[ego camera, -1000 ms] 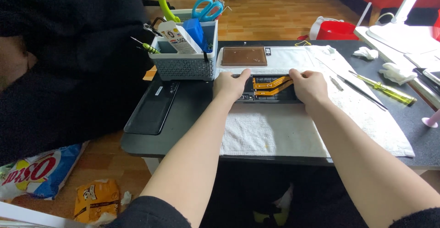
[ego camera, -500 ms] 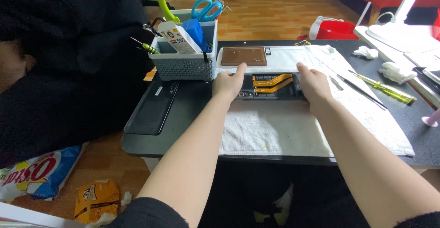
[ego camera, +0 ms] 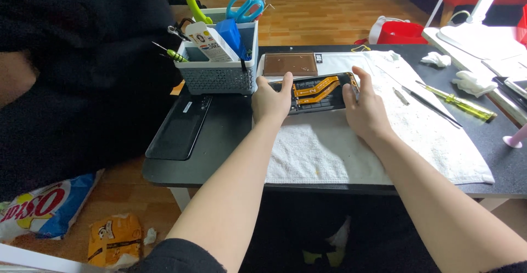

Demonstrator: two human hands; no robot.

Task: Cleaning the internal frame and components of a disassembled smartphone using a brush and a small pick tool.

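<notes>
An opened phone (ego camera: 317,92) with orange ribbon cables showing lies on a white towel (ego camera: 351,141) on the dark table. My left hand (ego camera: 271,101) grips its left end, fingers curled over the edge. My right hand (ego camera: 364,108) holds its right end, fingertips on the rim. A brown flat panel (ego camera: 290,64) lies just beyond the phone.
A grey basket (ego camera: 217,75) with blue scissors, a blue box and small tools stands at the left. A black flat cover (ego camera: 178,127) lies at the table's left edge. Tweezers (ego camera: 425,104) and a yellow-green screwdriver (ego camera: 458,100) rest on the right. Another person in black sits at the left.
Both my hands have slid apart from the middle of the phone to its two ends, uncovering the orange cables.
</notes>
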